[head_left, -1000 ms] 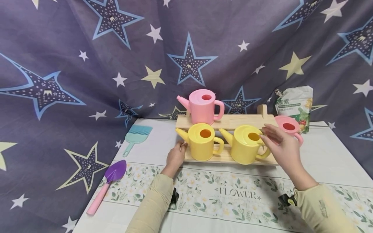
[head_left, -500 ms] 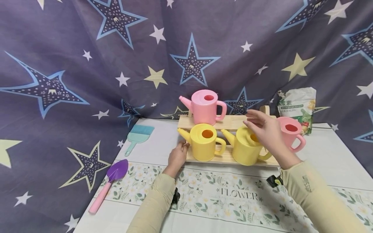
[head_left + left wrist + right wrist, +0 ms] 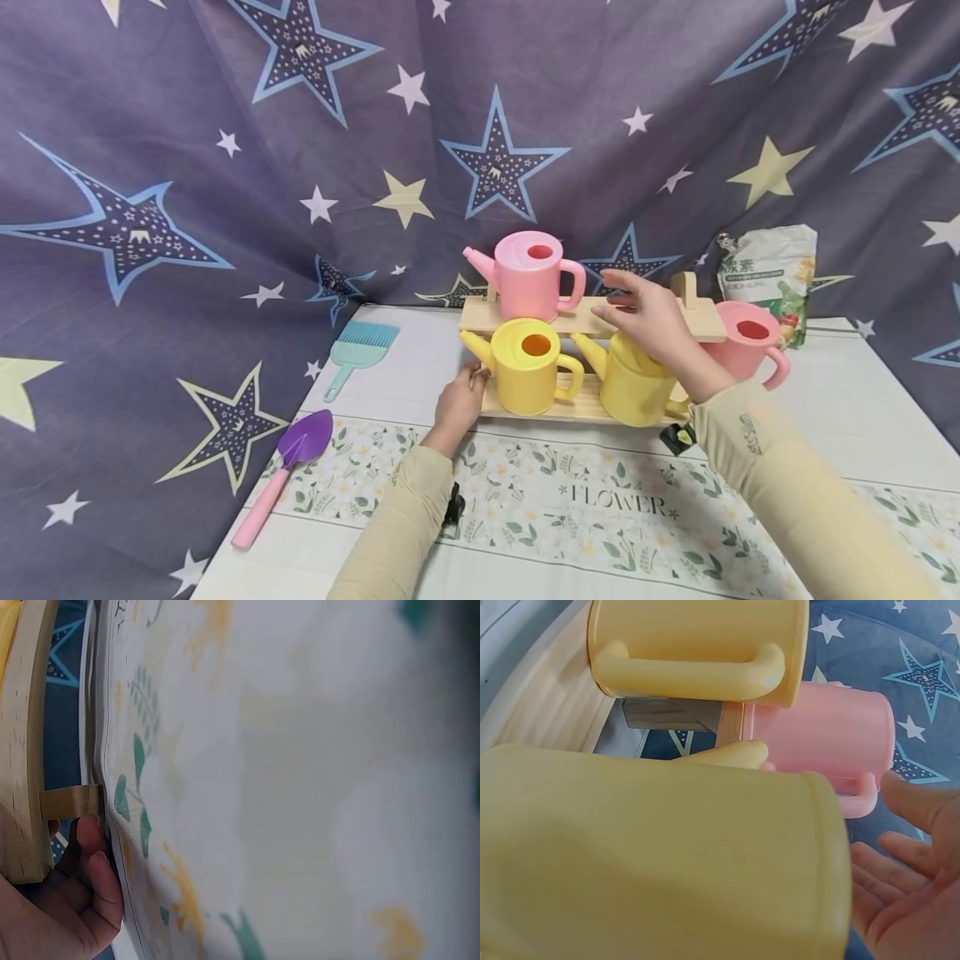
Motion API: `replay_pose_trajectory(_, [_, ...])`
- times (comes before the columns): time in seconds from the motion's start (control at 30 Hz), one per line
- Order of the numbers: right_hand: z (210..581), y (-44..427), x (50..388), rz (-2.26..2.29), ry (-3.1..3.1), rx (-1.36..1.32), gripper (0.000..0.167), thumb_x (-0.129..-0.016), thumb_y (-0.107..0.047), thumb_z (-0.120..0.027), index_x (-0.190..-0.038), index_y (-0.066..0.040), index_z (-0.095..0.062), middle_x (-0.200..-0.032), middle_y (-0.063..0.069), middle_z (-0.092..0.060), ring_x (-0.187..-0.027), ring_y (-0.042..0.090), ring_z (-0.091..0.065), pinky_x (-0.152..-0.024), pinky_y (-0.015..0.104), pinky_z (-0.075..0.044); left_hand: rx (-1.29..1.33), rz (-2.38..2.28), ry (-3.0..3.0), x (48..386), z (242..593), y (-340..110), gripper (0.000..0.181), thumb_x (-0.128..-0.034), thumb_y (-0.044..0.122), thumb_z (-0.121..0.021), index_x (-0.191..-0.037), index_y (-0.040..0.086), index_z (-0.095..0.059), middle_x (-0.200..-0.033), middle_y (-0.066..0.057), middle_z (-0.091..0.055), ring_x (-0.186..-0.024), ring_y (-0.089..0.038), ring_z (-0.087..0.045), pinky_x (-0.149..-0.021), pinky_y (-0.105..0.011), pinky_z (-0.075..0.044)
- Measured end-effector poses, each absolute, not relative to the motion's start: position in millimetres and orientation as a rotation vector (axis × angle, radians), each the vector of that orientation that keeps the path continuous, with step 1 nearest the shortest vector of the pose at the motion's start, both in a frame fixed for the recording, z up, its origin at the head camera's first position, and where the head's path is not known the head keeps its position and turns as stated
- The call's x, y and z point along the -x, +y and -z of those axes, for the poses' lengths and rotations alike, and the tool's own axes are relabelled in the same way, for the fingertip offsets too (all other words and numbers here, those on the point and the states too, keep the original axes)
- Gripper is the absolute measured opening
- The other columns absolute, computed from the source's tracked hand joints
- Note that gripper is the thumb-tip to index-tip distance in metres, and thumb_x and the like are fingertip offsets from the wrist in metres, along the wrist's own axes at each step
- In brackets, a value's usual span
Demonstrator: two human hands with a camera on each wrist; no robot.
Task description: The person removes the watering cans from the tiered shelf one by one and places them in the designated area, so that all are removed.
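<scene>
A two-tier wooden shelf (image 3: 705,323) stands on the table. My left hand (image 3: 459,404) grips the lower left end of it; in the left wrist view its fingers (image 3: 106,889) curl by the shelf's short foot. On the upper tier sits a pink watering can (image 3: 525,283), spout to the left. The lower tier bears a left yellow watering can (image 3: 525,383) and a right yellow watering can (image 3: 630,396). Above the right yellow can, my right hand (image 3: 652,321) extends with fingers apart, holding nothing. Its thumb and fingers are near the upper pink can's handle, apart from it.
Another pink watering can (image 3: 738,354) stands right of the shelf, partly behind my right arm. A white bag (image 3: 765,271) is behind it. On the left lie a turquoise brush (image 3: 356,354) and a purple trowel (image 3: 303,437). A star-patterned curtain (image 3: 570,75) hangs behind.
My right hand has moved left from the right yellow can's handle side, over that can, toward the upper pink can. My left hand keeps its place at the shelf's end.
</scene>
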State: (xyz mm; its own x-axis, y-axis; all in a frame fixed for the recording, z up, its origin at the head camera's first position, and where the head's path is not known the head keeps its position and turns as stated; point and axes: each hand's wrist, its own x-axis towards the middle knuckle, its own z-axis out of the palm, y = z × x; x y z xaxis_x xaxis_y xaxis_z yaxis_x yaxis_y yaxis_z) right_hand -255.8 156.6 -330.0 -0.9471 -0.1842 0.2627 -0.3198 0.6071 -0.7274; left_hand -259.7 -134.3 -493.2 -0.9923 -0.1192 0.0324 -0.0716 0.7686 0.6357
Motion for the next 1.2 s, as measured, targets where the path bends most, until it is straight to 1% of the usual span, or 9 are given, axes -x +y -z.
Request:
replay_pose_trajectory(0.13, [332, 152, 263, -1.276, -2.721, -0.425, 0.064, -0.092, -0.016, -0.070, -0.148, -0.006, -0.039, -0.146, 0.020, -0.045, -0.121, 0.038, -0.055, -0.096, 0.049, -0.047, -0.158, 1.030, -2.890, 260, 493, -134, 0.043, -0.1038, 0.044, -0.041, -0.134, 0.017, -0.055, -0.117, -0.018, -0.067, -0.092, -0.036, -0.066, -0.076, -0.050, -0.050])
replay_pose_trajectory(0.3, [333, 145, 271, -1.300, -2.774, -0.435, 0.069, -0.093, -0.011, -0.068, -0.151, -0.006, -0.031, -0.148, 0.021, -0.041, -0.121, 0.040, -0.055, -0.097, 0.049, -0.046, -0.162, 1.043, -2.893, 261, 492, -134, 0.043, -0.1043, 0.043, -0.041, -0.135, 0.017, -0.055, -0.120, -0.017, -0.066, -0.095, -0.036, -0.066, -0.079, -0.049, -0.050])
replay_pose_trajectory(0.43, [333, 139, 275, -1.289, -2.771, -0.458, 0.066, -0.093, -0.008, -0.066, -0.150, -0.005, -0.034, -0.143, 0.021, -0.048, -0.117, 0.040, -0.058, -0.096, 0.049, -0.047, -0.166, 1.040, -2.901, 261, 493, -134, 0.041, -0.1047, 0.041, -0.040, -0.136, 0.017, -0.054, -0.122, -0.016, -0.066, -0.095, -0.035, -0.066, -0.079, -0.048, -0.050])
replay_pose_trajectory(0.6, [334, 133, 278, -1.262, -2.737, -0.438, 0.061, -0.093, -0.007, -0.066, -0.148, -0.005, -0.039, -0.134, 0.021, -0.056, -0.108, 0.038, -0.062, -0.093, 0.048, -0.049, -0.179, 1.034, -2.908, 261, 493, -134, 0.040, -0.1047, 0.039, -0.041, -0.136, 0.017, -0.054, -0.119, -0.015, -0.067, -0.085, -0.031, -0.065, -0.073, -0.046, -0.050])
replay_pose_trajectory(0.7, [336, 131, 280, -1.234, -2.722, -0.401, 0.062, -0.092, -0.006, -0.067, -0.148, -0.004, -0.038, -0.130, 0.022, -0.059, -0.105, 0.038, -0.063, -0.092, 0.048, -0.050, -0.179, 1.040, -2.906, 260, 493, -133, 0.040, -0.1046, 0.040, -0.041, -0.135, 0.017, -0.055, -0.120, -0.015, -0.066, -0.086, -0.032, -0.065, -0.074, -0.046, -0.049])
replay_pose_trajectory(0.8, [336, 128, 281, -1.200, -2.708, -0.363, 0.062, -0.091, -0.005, -0.068, -0.146, -0.004, -0.041, -0.127, 0.023, -0.061, -0.103, 0.037, -0.063, -0.091, 0.048, -0.050, -0.172, 1.045, -2.903, 260, 493, -133, 0.041, -0.1045, 0.041, -0.041, -0.134, 0.017, -0.055, -0.123, -0.015, -0.065, -0.091, -0.033, -0.065, -0.076, -0.047, -0.049])
replay_pose_trajectory(0.9, [336, 125, 281, -1.141, -2.689, -0.336, 0.055, -0.091, -0.007, -0.068, -0.142, -0.005, -0.048, -0.121, 0.022, -0.064, -0.099, 0.036, -0.063, -0.090, 0.048, -0.049, -0.166, 1.042, -2.906, 260, 493, -133, 0.041, -0.1045, 0.042, -0.041, -0.134, 0.016, -0.055, -0.123, -0.016, -0.065, -0.092, -0.033, -0.065, -0.077, -0.047, -0.049])
replay_pose_trajectory(1.03, [336, 122, 281, -1.052, -2.647, -0.317, 0.044, -0.091, -0.008, -0.069, -0.132, -0.003, -0.056, -0.112, 0.020, -0.068, -0.093, 0.035, -0.062, -0.087, 0.048, -0.047, -0.168, 1.027, -2.912, 261, 493, -133, 0.042, -0.1046, 0.043, -0.040, -0.134, 0.017, -0.055, -0.123, -0.015, -0.065, -0.096, -0.035, -0.066, -0.078, -0.048, -0.050])
replay_pose_trajectory(1.2, [337, 119, 283, -1.052, -2.626, -0.306, 0.031, -0.091, -0.009, -0.070, -0.120, -0.002, -0.060, -0.105, 0.019, -0.070, -0.093, 0.033, -0.064, -0.087, 0.046, -0.047, -0.186, 1.032, -2.922, 261, 492, -134, 0.043, -0.1044, 0.044, -0.040, -0.134, 0.018, -0.055, -0.123, -0.014, -0.065, -0.095, -0.034, -0.066, -0.077, -0.048, -0.050])
